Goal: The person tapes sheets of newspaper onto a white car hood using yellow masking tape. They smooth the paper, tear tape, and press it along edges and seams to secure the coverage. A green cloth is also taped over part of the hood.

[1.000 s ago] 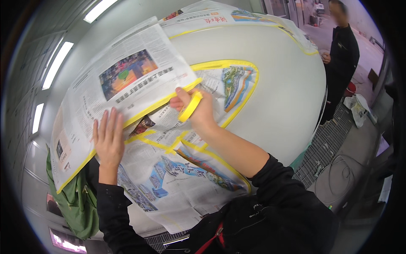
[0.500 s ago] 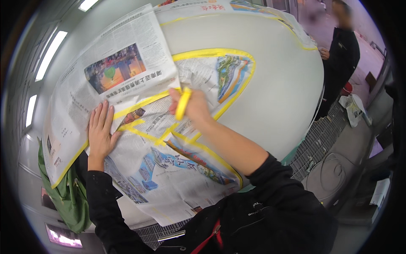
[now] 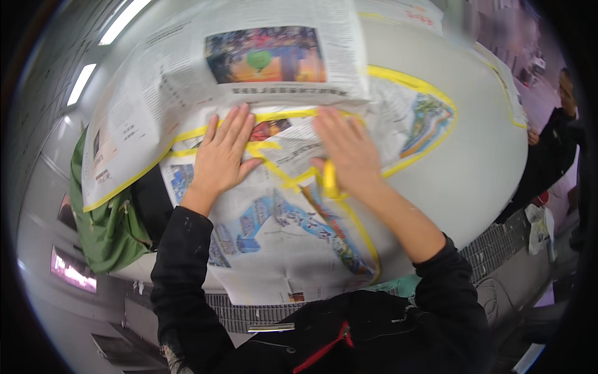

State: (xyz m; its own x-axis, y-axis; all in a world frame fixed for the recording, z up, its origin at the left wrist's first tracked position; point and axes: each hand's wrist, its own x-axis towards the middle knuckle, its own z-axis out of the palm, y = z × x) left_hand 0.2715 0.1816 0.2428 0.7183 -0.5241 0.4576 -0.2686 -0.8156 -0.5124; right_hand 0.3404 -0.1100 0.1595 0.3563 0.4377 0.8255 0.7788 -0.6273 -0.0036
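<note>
Large newspaper sheets cover part of a smooth, pale curved surface (image 3: 476,165). The upper sheet (image 3: 165,103) has a yellow masking-tape strip (image 3: 283,116) along its near edge, overlapping the lower newspaper (image 3: 274,262). My left hand (image 3: 221,153) lies flat, fingers stretched, across that strip left of centre. To its right, my right hand (image 3: 349,149) presses extended fingers on the strip's right part, slightly blurred. A roll of yellow masking tape (image 3: 330,179) is held at its thumb and palm. Right of that hand, a taped outline surrounds a pointed newspaper patch (image 3: 420,128).
Green fabric (image 3: 106,234) hangs at the left side. Another person in dark clothing (image 3: 548,149) stands at the far right, a hand by the pale surface. Floor grating (image 3: 498,246) runs below, with a white bag (image 3: 539,227) and a coiled hose beside it.
My left hand has moved right along the tape strip. My right hand has gone from gripping the tape roll at the strip's end to lying flatter on the strip. My view has shifted left.
</note>
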